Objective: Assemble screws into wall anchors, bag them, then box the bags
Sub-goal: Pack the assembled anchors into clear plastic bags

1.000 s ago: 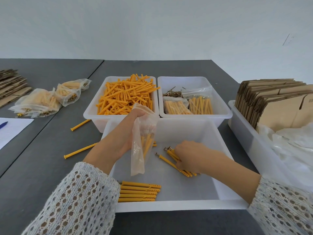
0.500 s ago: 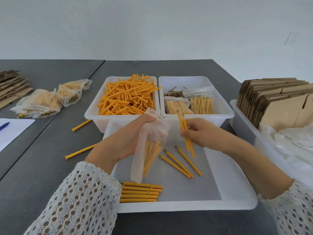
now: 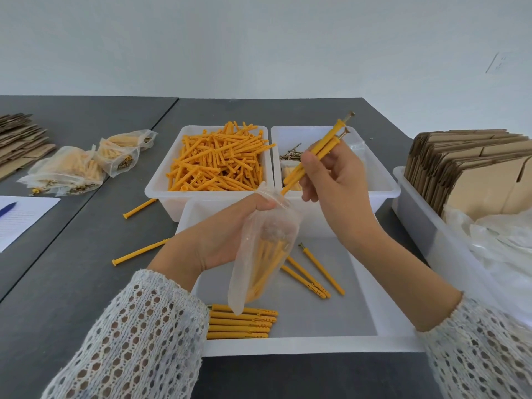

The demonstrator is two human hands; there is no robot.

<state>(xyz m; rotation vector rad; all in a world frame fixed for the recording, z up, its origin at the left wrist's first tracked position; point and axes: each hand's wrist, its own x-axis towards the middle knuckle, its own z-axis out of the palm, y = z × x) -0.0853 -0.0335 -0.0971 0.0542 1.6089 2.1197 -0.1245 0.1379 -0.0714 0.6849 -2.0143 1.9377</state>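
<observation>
The left hand (image 3: 227,228) is raised over the near tray (image 3: 311,345), palm turned inward, its thumb and fingers pinching the mouth of a clear plastic bag (image 3: 264,254) that hangs down from the grip with a bundle of yellow anchors inside; how many are in it cannot be told through the plastic. The right hand (image 3: 336,185) is lifted higher, just beside the bag's mouth, fingers curled round two assembled anchors (image 3: 319,152) held together and tilted, screw heads up and away, lower tips pointing down at the bag opening. Both forearms wear white open-knit sleeves (image 3: 138,341). On the floor of the near tray lie three loose anchors (image 3: 313,272) fanned out beside the bag, and a tidy row of five anchors (image 3: 239,322) side by side at the front edge. Behind it stand two white tubs touching each other: the left tub (image 3: 161,182) heaped with bare yellow anchors, the right tub (image 3: 385,182) holding a small pile of screws (image 3: 290,155). Two single anchors (image 3: 141,251) lie on the grey table (image 3: 72,283) left of the trays. Further left sit filled bags (image 3: 83,165), at least three. A bin at the right (image 3: 417,226) holds flat cardboard boxes (image 3: 475,165) standing on edge.
</observation>
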